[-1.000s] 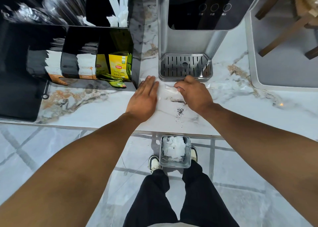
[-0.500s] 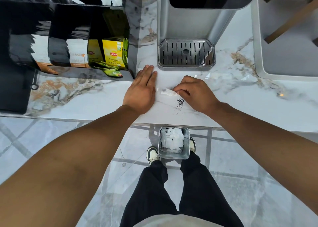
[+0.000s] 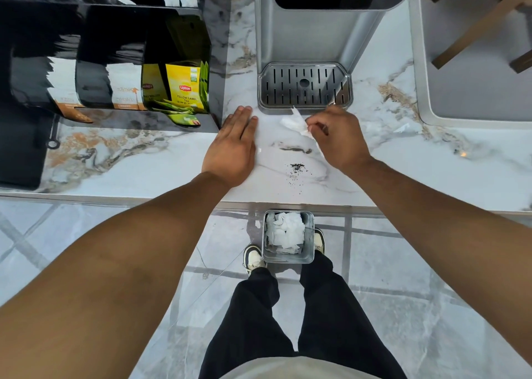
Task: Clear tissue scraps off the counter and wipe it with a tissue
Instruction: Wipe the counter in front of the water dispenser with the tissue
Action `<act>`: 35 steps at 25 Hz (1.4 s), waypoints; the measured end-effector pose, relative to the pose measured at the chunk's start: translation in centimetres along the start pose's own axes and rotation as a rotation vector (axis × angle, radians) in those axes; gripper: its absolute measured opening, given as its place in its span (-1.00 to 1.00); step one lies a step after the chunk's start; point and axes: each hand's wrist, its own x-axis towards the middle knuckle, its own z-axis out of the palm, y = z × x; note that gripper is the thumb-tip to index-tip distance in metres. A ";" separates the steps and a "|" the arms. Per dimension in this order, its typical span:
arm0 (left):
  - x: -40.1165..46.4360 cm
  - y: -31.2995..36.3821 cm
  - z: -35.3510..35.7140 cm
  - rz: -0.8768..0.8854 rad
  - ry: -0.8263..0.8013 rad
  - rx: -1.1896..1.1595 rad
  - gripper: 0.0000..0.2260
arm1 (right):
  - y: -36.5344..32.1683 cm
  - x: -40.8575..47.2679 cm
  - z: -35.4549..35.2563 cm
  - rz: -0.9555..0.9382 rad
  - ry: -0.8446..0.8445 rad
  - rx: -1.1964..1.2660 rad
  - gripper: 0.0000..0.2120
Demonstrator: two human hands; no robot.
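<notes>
My right hand [image 3: 338,138] pinches a crumpled white tissue [image 3: 295,122] just above the marble counter [image 3: 144,165], in front of the dispenser's drip tray. My left hand [image 3: 234,144] lies flat on the counter, palm down, fingers together, holding nothing. A small heap of dark crumbs [image 3: 296,167] sits on the counter between my hands, nearer the front edge. Another tissue scrap [image 3: 406,127] lies on the counter to the right. On the floor below the counter's edge stands a metal bin [image 3: 288,256] with white tissue scraps inside.
A silver water dispenser [image 3: 305,39] with a slotted drip tray [image 3: 304,86] stands at the back. A black organiser [image 3: 115,71] with tea bags and sachets fills the left. A grey tray edge [image 3: 426,114] lies at the right. My shoes flank the bin.
My right hand has lifted the tissue off the counter and moved back toward the drip tray. The left hand stays flat in the same place. The crumbs are now uncovered.
</notes>
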 end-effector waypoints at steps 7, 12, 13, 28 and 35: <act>0.1 0.0 -0.2 -0.010 -0.011 0.005 -0.57 | -0.7 -4.5 1.9 0.009 -0.013 0.011 -0.88; 0.1 0.1 -0.2 -0.016 -0.008 0.000 -0.56 | -1.3 -6.3 2.3 0.014 -0.079 0.059 -0.89; 0.0 0.1 -0.2 -0.024 -0.011 0.001 -0.56 | -1.4 -6.0 2.1 0.022 -0.082 0.074 -0.88; 0.0 0.3 -0.7 0.006 -0.012 -0.005 -0.56 | -1.3 -2.6 2.6 -0.314 -0.208 0.023 -0.86; -0.1 0.5 -0.9 0.009 -0.014 -0.001 -0.57 | -1.0 -6.8 2.2 -0.349 -0.309 0.088 -0.87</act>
